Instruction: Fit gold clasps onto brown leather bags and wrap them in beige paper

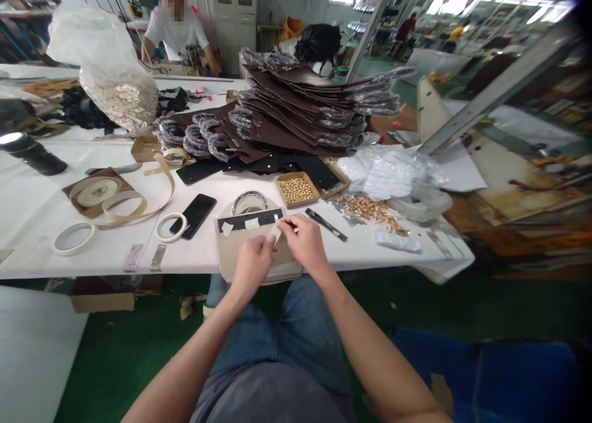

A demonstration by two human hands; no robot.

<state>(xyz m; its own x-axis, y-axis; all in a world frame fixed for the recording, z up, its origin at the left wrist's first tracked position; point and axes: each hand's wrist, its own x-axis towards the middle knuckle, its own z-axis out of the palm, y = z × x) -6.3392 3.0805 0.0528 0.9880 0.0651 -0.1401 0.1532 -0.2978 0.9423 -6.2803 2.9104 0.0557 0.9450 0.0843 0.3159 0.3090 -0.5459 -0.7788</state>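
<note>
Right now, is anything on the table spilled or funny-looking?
Yes, a bit. Toward the right, gold-coloured pieces lie loose in a scattered heap on the white table, while other gold bits sit in a small box. It looks spilled, but might be on purpose. A tape roll also overlaps the phone.

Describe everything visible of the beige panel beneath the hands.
The beige panel looks flat and smooth, perhaps leather-like, with rounded near corners. A black strip runs along its far edge, bearing pale tape pieces. It lies at the near edge of the white-covered table, jutting partly past it. The left hand and right hand are over it, fingers at a pale strip; whether they press the panel is unclear.
</note>
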